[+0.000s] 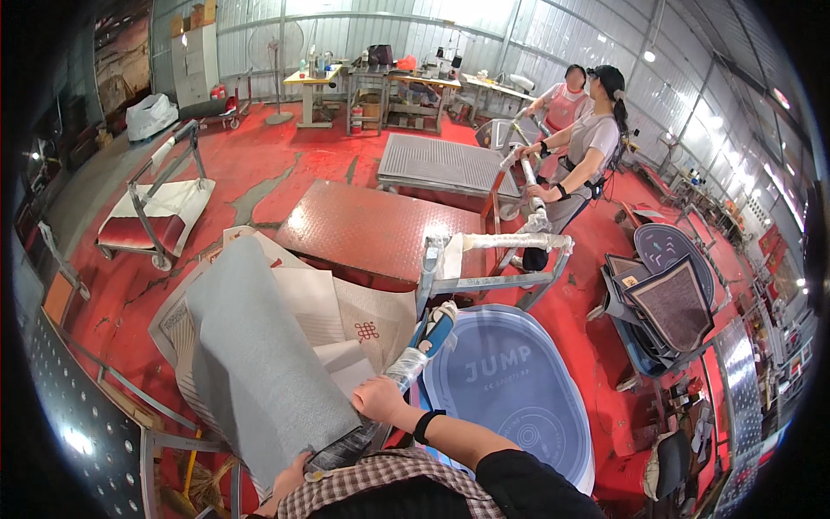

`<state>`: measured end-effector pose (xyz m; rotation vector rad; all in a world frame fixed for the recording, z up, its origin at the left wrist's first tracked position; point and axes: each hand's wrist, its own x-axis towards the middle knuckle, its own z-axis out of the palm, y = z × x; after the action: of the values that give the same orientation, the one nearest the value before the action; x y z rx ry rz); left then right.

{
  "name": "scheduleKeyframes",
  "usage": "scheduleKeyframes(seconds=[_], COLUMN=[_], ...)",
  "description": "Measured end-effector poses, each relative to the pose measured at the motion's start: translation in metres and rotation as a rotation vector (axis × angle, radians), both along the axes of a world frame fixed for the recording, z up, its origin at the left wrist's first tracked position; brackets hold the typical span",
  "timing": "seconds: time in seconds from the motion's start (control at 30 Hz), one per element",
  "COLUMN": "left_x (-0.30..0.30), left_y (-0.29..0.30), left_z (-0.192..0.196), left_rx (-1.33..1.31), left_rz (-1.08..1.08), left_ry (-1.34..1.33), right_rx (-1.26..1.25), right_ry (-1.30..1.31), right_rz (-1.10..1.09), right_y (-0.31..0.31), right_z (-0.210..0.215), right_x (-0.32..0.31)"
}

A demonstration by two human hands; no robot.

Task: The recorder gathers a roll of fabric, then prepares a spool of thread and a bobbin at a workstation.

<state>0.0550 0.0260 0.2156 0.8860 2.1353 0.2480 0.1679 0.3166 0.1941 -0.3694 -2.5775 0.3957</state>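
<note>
My right hand (382,403), with a black band at its wrist, is closed round the cart handle (413,362), a bar wrapped in clear and dark plastic. Lower down, close to my body, my left hand (290,481) is at the other end of this bar; it looks closed on it, though its fingers are partly hidden. A large grey mat (255,355) lies bent over the load in front of me, its edge close to my left hand. Beneath it are several beige mats (372,313), one with a red knot pattern. A blue oval mat (510,389) lies right of the handle.
Ahead stand a red flat cart (363,227) with a wrapped handle and a cart of grey ribbed mats (445,163). Two people (584,143) are beside them. Another cart (160,208) is at left; stacked dark mats (670,303) are at right. Worktables (424,82) line the back.
</note>
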Motion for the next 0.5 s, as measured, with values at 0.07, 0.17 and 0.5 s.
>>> scheduleKeyframes(seconds=[0.07, 0.17, 0.5], left_x=[0.0, -0.005, 0.001], left_y=[-0.007, -0.009, -0.003], left_z=[-0.008, -0.019, -0.004], left_rx=[0.045, 0.071, 0.111], left_rz=[0.001, -0.016, -0.034], left_ry=[0.013, 0.021, 0.059], right_rx=[-0.007, -0.009, -0.005], right_ry=[-0.021, -0.046, -0.029], right_rz=[0.013, 0.013, -0.01], right_y=[-0.002, -0.002, 0.001], right_z=[0.004, 0.006, 0.001], right_x=[-0.002, -0.002, 0.0])
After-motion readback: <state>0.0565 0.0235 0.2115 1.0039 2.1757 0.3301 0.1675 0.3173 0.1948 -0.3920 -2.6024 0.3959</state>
